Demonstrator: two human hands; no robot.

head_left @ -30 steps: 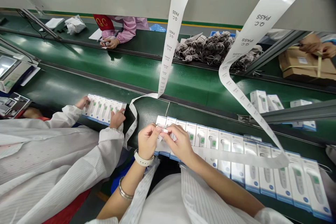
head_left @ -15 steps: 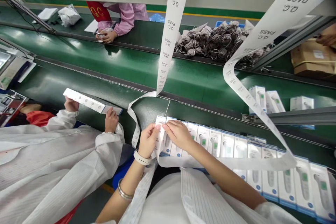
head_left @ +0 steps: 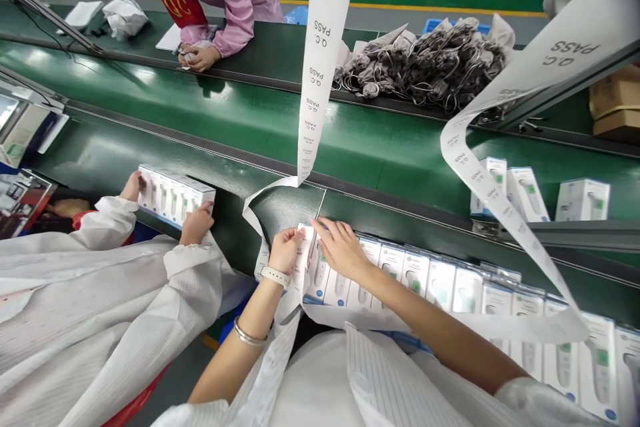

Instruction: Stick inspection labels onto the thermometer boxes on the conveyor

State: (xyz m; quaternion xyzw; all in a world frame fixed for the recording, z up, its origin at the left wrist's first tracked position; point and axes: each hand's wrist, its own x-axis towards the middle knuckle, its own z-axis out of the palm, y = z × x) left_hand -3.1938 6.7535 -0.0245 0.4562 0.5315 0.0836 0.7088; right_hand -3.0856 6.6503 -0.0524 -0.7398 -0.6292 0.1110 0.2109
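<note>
My left hand (head_left: 284, 252) is closed, thumb and fingers pinching a paper strip of Q.C. PASS stickers (head_left: 300, 263) at the left end of a row of boxes. The strip's printed side shows beside my thumb. My right hand (head_left: 343, 248) lies with fingers stretched over the tops of the nearest white boxes (head_left: 417, 273). These stand side by side, with a pictured device and a blue dot on their fronts. Whether a sticker is under my right fingertips is hidden. The strip runs on below my right forearm and loops up to the right.
Another length of sticker strip (head_left: 311, 107) hangs ahead. At left a co-worker's hands (head_left: 197, 221) hold a block of boxes (head_left: 173, 197). Across the green belt (head_left: 240, 110) lie a person's hands (head_left: 200, 57) and a pile of grey bundles (head_left: 425, 70). Loose boxes (head_left: 583, 200) stand right.
My right hand has gone from a pinch beside my left thumb to stretched fingers over the boxes, slightly to the right. The co-worker has turned the box block to show its front.
</note>
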